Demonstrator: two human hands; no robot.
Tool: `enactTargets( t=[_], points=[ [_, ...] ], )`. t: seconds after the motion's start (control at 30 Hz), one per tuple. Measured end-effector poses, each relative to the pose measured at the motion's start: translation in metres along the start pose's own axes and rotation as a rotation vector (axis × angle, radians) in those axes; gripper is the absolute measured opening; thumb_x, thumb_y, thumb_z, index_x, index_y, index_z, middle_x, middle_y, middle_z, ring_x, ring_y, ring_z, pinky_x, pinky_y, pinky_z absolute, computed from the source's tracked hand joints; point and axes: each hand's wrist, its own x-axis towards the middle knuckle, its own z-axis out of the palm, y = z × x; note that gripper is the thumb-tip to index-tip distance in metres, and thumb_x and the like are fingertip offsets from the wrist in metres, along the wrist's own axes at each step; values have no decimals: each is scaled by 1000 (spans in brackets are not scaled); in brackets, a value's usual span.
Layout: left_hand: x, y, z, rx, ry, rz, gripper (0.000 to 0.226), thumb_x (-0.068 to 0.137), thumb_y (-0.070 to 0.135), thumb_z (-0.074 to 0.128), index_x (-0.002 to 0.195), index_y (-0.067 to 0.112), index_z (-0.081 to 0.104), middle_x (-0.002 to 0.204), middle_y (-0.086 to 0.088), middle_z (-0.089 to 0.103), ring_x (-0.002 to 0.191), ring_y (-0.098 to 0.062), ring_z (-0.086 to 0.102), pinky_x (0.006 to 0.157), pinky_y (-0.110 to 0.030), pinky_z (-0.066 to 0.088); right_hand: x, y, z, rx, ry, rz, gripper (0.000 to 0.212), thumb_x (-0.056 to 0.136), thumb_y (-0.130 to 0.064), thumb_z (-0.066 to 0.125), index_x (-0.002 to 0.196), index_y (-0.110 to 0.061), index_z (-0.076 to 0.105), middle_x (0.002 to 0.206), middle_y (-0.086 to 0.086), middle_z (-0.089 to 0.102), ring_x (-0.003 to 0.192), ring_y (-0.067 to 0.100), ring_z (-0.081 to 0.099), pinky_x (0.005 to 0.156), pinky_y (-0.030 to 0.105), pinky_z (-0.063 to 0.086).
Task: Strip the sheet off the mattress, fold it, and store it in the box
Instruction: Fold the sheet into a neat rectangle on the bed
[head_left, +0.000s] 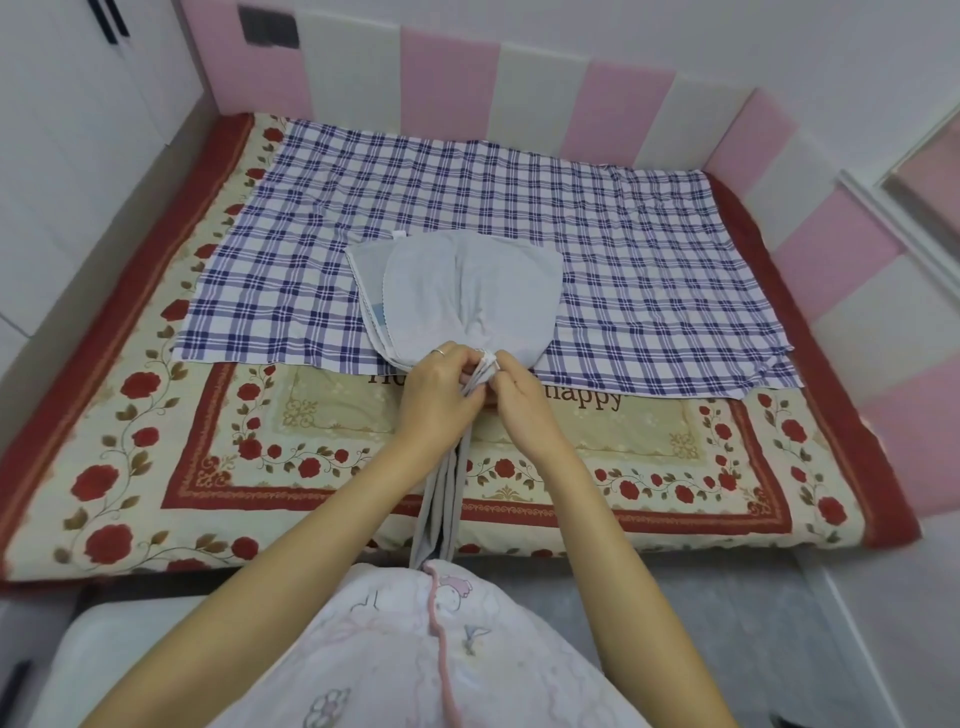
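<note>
- Nearest is the person's top (395, 649), with both forearms reaching out over it toward the bed (156, 441).
- Left hand (436, 387) and right hand (519, 400) meet at one spot over the bed's near half. Each grip is clenched on the sheet (467, 291), fingers pinching its gathered neck from either side.
- From the grip the sheet goes two ways along one line, straight out from the body. Its far part fans flat over the plaid cloth (649, 249), and its near part hangs in narrow folds off the bed's front edge, down toward the top.
- That long axis lies on the body's midline, so neither hand is nearer and both sit at the waist of the bundle.
- Likely next is drawing the fanned end back along this line, or sliding the hands apart to square the fold.
- Low on the left is a white surface (104, 639). I cannot tell whether it is the box.
</note>
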Motion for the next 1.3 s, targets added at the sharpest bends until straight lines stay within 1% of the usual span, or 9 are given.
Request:
enactTargets(
  t=[0.27, 0.33, 0.43, 0.57, 0.7, 0.93, 1.03, 1.17, 1.3],
  points=[
    [23, -17, -8, -191, 34, -107, 12, 81, 2, 65, 88, 11, 70, 83, 8, 61, 74, -10, 61, 70, -20, 51, 22, -12, -18, -657, -111, -257, 7, 87, -14, 49, 92, -18, 45, 82, -4, 56, 67, 16, 53, 63, 39, 45],
    [33, -19, -15, -245, 9, -104, 15, 80, 0, 66, 89, 11, 70, 82, 8, 61, 73, -6, 60, 70, -13, 49, 31, -12, -15, -540, -38, -267, 22, 86, -20, 59, 100, -20, 43, 93, -8, 53, 76, 11, 55, 68, 31, 47],
    [50, -26, -29, -281, -34, -72, 14, 80, 2, 68, 90, 11, 71, 83, 3, 65, 74, -8, 62, 71, -14, 50, 60, -23, -12, -402, -110, -362, 39, 85, -13, 64, 120, -19, 48, 121, -7, 53, 114, 8, 50, 96, 21, 40],
    [78, -38, -53, -331, -53, -34, 12, 80, 7, 71, 87, 17, 71, 79, 9, 66, 72, -2, 61, 69, -14, 48, 95, -46, -8, -453, -279, -349, 12, 89, -12, 60, 100, -14, 64, 89, -11, 63, 84, 5, 57, 73, 22, 43],
    [99, -55, -67, -432, 27, -88, 13, 82, 10, 71, 86, 16, 60, 81, 12, 62, 75, 1, 61, 71, -14, 49, 126, -58, 12, -357, -211, -445, 12, 86, -6, 60, 94, -8, 68, 88, -1, 66, 84, 11, 60, 75, 24, 45],
    [65, -108, -44, -483, -129, -11, 45, 94, 34, 42, 135, 21, 29, 135, 0, 31, 129, -14, 36, 110, -27, 31, 151, -54, 32, -291, -123, -409, 24, 81, 1, 50, 94, -5, 69, 86, -13, 63, 83, -10, 58, 76, 10, 41],
    [48, -148, -40, -446, -234, -279, 37, 96, 25, 43, 132, 29, 34, 131, 4, 35, 118, -12, 43, 98, -25, 39, 151, -46, 28, -254, -64, -357, 24, 83, 3, 50, 95, -7, 68, 88, -15, 63, 84, -8, 57, 77, 12, 42],
    [33, -195, -33, -337, -400, -474, 37, 89, 1, 54, 123, 16, 56, 110, -3, 59, 100, -20, 58, 76, -19, 45, 149, -44, 11, -168, 29, -313, 23, 87, 7, 49, 96, -7, 66, 90, -4, 64, 86, 0, 57, 76, 16, 43],
    [31, -209, -25, -289, -398, -514, 29, 81, 21, 72, 108, 20, 62, 96, 1, 61, 85, -14, 58, 72, -26, 45, 143, -36, -9, -129, 144, -273, 21, 88, 1, 49, 99, -5, 66, 94, 8, 66, 90, 17, 60, 79, 33, 49]
  ],
)
